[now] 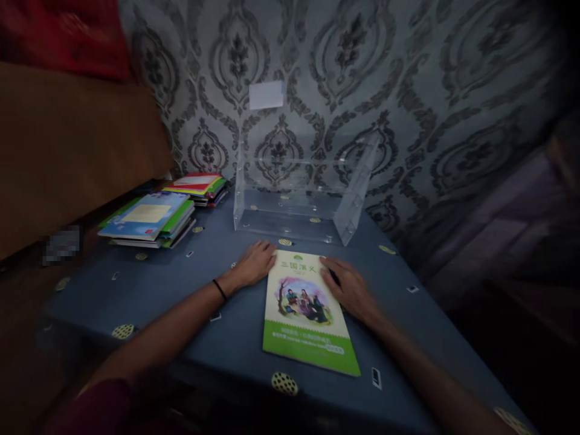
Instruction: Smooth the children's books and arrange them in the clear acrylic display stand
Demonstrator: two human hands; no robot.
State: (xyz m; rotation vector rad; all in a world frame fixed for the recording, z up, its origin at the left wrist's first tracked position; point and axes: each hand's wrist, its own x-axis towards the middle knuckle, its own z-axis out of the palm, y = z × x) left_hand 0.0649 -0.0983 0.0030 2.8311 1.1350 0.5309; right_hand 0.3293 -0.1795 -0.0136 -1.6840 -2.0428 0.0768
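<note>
You had a bare stretch of surface point(240, 326) between the front pile point(147, 217) and your left hand point(257, 263). Ahead, the rack point(306, 181) barred the way, with only a narrow strip between it and the book point(303, 302). The back pile point(199, 187) crowded the rack's left side, and the wall point(399, 78) closed off the reach behind. Right of your right hand point(348, 284), you had open surface out to its edge; your forearms flanked the book.

Left fingers point(268, 248) and right fingers point(331, 266) touch the book point(302, 305).
</note>
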